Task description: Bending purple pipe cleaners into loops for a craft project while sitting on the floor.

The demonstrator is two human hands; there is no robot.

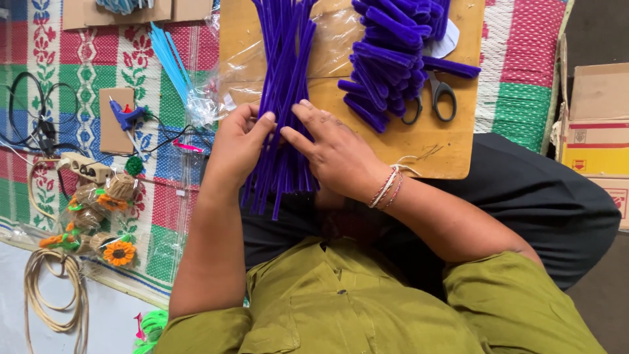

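Purple pipe cleaners [283, 98]; red, green, blue floral-patterned mat [98, 85].
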